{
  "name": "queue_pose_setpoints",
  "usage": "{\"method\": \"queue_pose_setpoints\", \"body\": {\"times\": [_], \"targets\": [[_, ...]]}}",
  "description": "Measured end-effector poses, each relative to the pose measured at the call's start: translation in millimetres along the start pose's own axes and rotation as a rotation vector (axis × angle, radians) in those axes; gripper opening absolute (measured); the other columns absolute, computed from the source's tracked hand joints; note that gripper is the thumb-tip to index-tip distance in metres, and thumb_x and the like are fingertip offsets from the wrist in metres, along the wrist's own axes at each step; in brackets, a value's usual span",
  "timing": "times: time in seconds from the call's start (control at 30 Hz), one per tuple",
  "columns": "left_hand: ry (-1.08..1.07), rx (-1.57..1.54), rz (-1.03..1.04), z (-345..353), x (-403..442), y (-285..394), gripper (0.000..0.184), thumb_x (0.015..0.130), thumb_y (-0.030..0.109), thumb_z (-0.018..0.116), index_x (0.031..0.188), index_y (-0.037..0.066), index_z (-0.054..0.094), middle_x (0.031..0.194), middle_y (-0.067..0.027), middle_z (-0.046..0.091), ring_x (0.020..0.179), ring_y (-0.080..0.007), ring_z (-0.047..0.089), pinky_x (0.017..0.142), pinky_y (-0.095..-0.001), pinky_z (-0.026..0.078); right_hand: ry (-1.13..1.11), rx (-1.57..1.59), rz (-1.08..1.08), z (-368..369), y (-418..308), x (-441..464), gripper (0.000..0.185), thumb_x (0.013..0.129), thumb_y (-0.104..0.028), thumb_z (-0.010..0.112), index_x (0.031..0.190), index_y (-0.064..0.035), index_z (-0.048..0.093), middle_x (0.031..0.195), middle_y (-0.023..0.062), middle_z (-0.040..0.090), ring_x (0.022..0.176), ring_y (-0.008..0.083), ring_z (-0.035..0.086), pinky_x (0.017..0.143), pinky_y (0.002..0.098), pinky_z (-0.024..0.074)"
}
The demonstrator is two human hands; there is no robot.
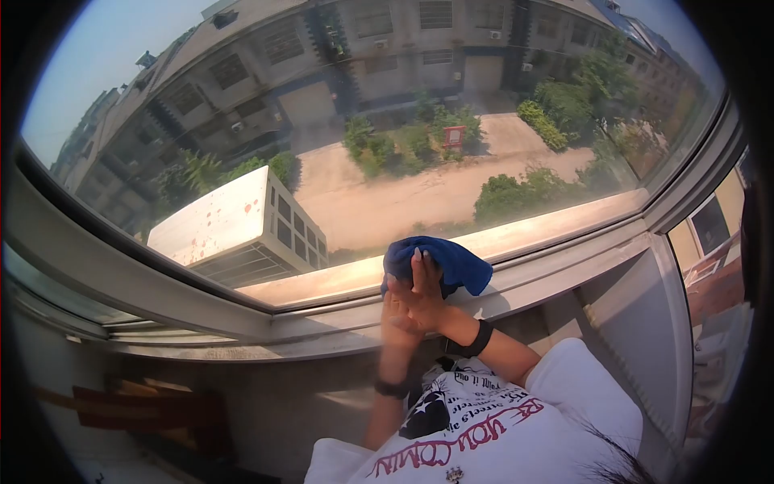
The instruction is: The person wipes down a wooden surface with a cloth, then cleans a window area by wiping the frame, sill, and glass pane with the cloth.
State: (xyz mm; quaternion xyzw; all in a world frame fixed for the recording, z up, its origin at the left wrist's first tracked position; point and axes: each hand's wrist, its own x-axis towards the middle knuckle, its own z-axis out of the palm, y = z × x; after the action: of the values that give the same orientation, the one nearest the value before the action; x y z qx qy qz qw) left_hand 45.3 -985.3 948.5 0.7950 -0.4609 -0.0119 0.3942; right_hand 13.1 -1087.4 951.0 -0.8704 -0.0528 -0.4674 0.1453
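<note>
A bunched blue cloth is held up by the window, just above the inner sill. My right hand reaches in from the right, its fingers pressed up over the cloth's near side. Close against it, my left hand comes from below and also grips the cloth at its left end. The two hands overlap, so some of the left fingers are hidden. Each wrist wears a dark band. Behind the cloth is the large window pane in its pale frame.
Outside the glass, a white air-conditioner unit stands at lower left, with shrubs, a paved yard and a grey building beyond. A side window is on the right. A brown wooden piece, blurred, lies at lower left inside.
</note>
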Motion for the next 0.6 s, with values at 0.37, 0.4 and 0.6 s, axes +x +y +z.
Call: {"method": "queue_pose_setpoints", "body": {"times": [0.37, 0.4, 0.6], "targets": [[0.388, 0.218, -0.101, -94.8, -83.3, -82.9, 0.051, 0.085, 0.021, 0.059, 0.135, 0.013, 0.051, 0.141, -0.0094, 0.047, 0.132, -0.0279, 0.041, 0.108, -0.0444, 0.030, -0.350, 0.836, -0.190, 106.6, -146.9, 153.2, 0.065, 0.090, -0.031, 0.057, 0.148, -0.0166, 0.032, 0.160, 0.0101, 0.011, 0.147, 0.0310, 0.009, 0.117, 0.0458, 0.0143], [0.405, 0.231, -0.088, -95.5, -80.3, -82.7, 0.051, 0.085, 0.021, 0.058, 0.135, 0.013, 0.051, 0.141, -0.0091, 0.047, 0.132, -0.0276, 0.040, 0.109, -0.0442, 0.030, -0.308, 0.884, -0.170, 110.2, -150.9, 154.8, 0.068, 0.089, -0.028, 0.059, 0.149, -0.0174, 0.031, 0.160, 0.0088, 0.011, 0.147, 0.0305, 0.010, 0.117, 0.0458, 0.0149], [0.537, 0.282, 0.056, -97.0, -29.0, -60.1, 0.049, 0.086, 0.022, 0.057, 0.134, 0.015, 0.051, 0.142, -0.0078, 0.047, 0.133, -0.0262, 0.040, 0.109, -0.0434, 0.028, -0.501, 0.601, -0.070, 51.2, -116.3, 156.1, 0.069, 0.084, -0.021, 0.065, 0.147, -0.0202, 0.035, 0.159, 0.0027, 0.017, 0.134, 0.0267, 0.041, 0.106, 0.0408, 0.0388]]}}
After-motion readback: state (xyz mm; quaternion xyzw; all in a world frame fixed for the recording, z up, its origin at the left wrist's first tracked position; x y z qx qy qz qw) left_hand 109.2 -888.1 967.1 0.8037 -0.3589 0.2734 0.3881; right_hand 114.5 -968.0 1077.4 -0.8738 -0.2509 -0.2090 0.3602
